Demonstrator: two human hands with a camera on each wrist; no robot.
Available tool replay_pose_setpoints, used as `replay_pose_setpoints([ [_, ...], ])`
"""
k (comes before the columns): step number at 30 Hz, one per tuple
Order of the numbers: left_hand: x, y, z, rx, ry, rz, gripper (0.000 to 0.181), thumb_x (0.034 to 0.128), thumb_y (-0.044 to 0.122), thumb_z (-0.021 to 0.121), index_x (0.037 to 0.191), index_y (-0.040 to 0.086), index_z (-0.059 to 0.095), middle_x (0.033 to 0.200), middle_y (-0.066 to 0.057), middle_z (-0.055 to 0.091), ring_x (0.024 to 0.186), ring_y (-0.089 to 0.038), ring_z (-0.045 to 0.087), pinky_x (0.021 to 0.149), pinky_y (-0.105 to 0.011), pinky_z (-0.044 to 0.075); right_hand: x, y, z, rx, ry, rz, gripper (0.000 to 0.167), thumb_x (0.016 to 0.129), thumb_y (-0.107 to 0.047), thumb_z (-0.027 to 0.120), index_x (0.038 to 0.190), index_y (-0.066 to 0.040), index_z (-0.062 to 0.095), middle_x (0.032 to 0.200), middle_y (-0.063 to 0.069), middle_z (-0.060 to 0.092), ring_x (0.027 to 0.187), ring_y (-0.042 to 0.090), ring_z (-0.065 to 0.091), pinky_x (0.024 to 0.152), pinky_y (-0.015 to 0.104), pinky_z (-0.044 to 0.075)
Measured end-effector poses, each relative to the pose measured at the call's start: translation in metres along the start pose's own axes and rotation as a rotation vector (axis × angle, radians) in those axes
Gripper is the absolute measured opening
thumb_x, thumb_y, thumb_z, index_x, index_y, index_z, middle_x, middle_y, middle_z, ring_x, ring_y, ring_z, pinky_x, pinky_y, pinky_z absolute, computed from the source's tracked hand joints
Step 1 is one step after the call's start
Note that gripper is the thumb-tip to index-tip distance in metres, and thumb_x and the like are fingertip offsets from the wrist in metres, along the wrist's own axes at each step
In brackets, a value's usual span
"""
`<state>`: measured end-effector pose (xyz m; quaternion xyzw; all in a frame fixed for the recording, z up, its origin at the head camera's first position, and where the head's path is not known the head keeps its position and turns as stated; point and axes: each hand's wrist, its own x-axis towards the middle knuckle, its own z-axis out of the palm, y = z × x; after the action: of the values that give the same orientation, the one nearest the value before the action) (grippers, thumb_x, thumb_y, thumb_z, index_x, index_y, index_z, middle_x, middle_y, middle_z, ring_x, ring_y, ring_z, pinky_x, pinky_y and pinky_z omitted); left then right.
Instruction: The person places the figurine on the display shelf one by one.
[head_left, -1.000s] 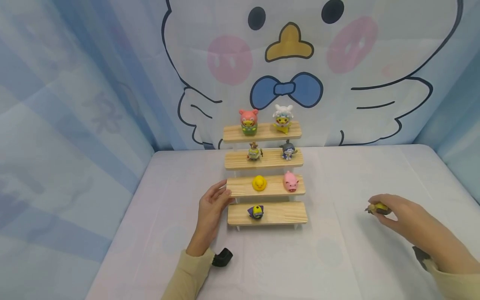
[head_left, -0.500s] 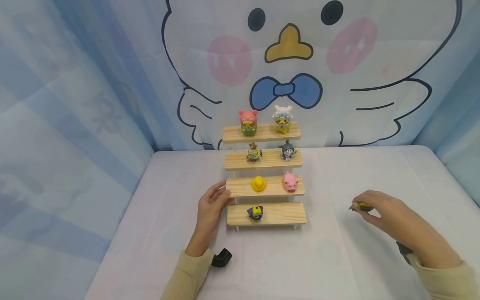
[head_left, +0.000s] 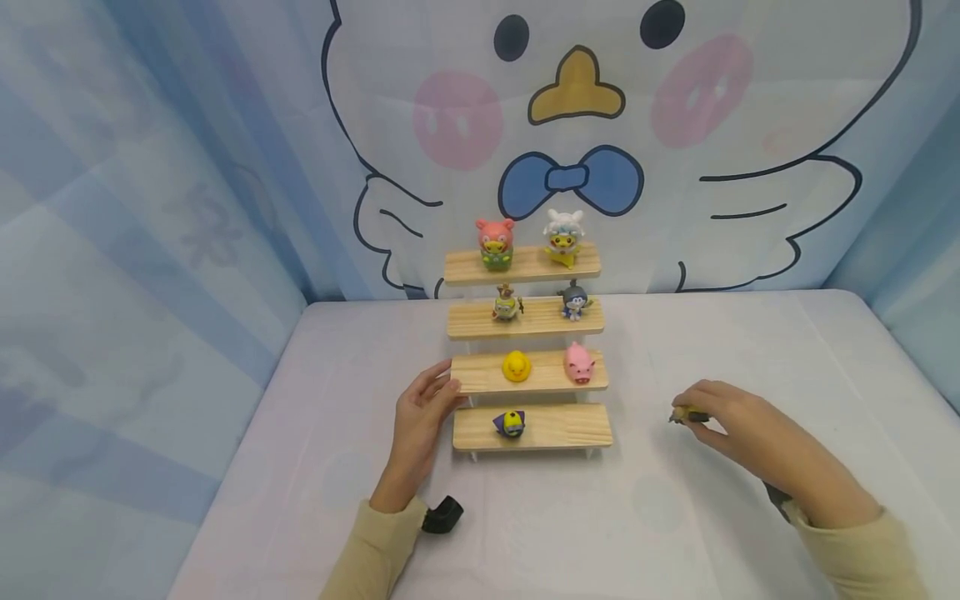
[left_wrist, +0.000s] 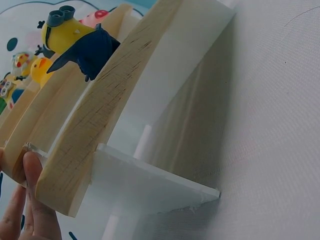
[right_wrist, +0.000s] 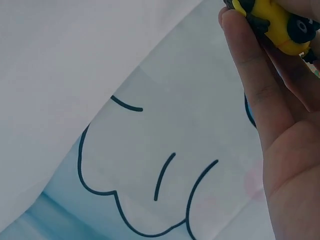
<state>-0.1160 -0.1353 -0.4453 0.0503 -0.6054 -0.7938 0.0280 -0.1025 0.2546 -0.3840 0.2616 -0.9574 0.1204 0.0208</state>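
Note:
My left hand (head_left: 422, 425) holds the left end of a tiered wooden display stand (head_left: 480, 429) at its second-lowest step; the left wrist view shows fingertips at the board's end. To the right of the stand, my right hand (head_left: 750, 433) pinches a small yellow and dark figurine (right_wrist: 280, 25) above the table. On the lowest step, left of middle, stands a caped minion figurine (head_left: 511, 424). Above it are a yellow duck (head_left: 517, 367) and a pink pig (head_left: 579, 364). Higher sit a crowned figurine (head_left: 506, 304) and a grey-hooded figurine (head_left: 574, 302).
A pink-hooded figurine (head_left: 496, 246) and a white-hooded yellow figurine (head_left: 563, 240) stand on the top step. White cloth covers the table (head_left: 585, 533). Behind it hangs a printed curtain (head_left: 465, 200), with blue curtain on both sides.
My right hand has moved left toward the stand, carrying the figurine. The left hand has kept its hold on the stand.

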Motion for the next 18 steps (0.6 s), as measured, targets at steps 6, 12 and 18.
replay_pose_setpoints([
  [6,0.0,-0.001,-0.001,0.004,0.001,-0.002,0.043,0.0949,0.009,0.067,0.136,0.005,0.056,0.121,-0.014,0.064,0.094,-0.015,0.068,0.087,-0.028,0.059,0.006,-0.01,0.004,-0.006,-0.029,-0.032,0.032,0.076,-0.003,0.084,0.106,-0.008,0.071,0.099,-0.002,0.067,0.09,0.018,0.066,0.079,0.039,0.06],
  [12,0.001,-0.001,-0.001,0.004,0.006,-0.003,0.042,0.0949,0.009,0.067,0.136,0.005,0.056,0.12,-0.013,0.064,0.093,-0.015,0.068,0.087,-0.027,0.059,0.013,-0.019,0.006,-0.011,-0.031,-0.06,0.034,0.077,-0.005,0.084,0.107,-0.009,0.071,0.098,-0.002,0.067,0.09,0.016,0.066,0.079,0.037,0.061],
  [18,0.001,-0.001,0.0,0.01,0.008,-0.008,0.042,0.0947,0.009,0.067,0.136,0.006,0.057,0.119,-0.013,0.064,0.093,-0.015,0.068,0.087,-0.027,0.059,0.019,-0.028,0.006,-0.005,0.001,-0.123,0.033,0.077,-0.005,0.084,0.107,-0.009,0.071,0.098,-0.003,0.067,0.088,0.013,0.065,0.077,0.033,0.061],
])
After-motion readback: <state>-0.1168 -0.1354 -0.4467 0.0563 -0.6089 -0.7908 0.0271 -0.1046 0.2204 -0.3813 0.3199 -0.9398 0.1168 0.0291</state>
